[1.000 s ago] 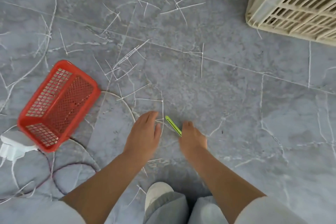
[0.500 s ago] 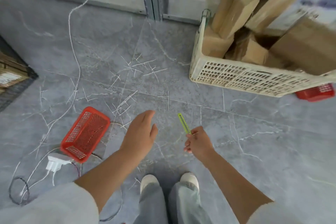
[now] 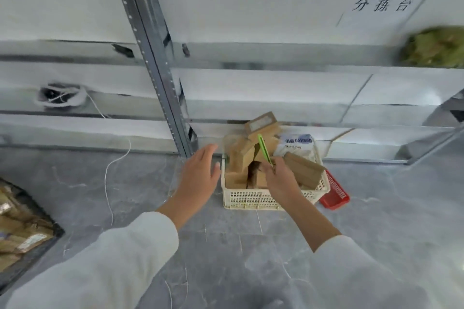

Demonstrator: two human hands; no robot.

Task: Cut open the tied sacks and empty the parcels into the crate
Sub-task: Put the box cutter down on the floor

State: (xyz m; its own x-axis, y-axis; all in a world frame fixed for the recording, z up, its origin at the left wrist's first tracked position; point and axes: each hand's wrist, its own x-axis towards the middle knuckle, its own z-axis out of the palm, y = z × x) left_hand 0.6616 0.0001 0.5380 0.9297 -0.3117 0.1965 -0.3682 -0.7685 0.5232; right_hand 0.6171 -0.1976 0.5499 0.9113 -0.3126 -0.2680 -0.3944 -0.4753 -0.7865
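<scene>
Parcels in brown card fill the cream crate, which stands on grey marbled floor against white shelving. A red basket lies just beside its right corner. Left grip hovers released beside the crate's left rim; right grip clasps a green cutter above the parcels.

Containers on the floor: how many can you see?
3. A cream crate of parcels sits mid-frame, a red basket lies just behind its right side, and a dark bin is at the left edge, partly cut off. Others may be out of view.
</scene>
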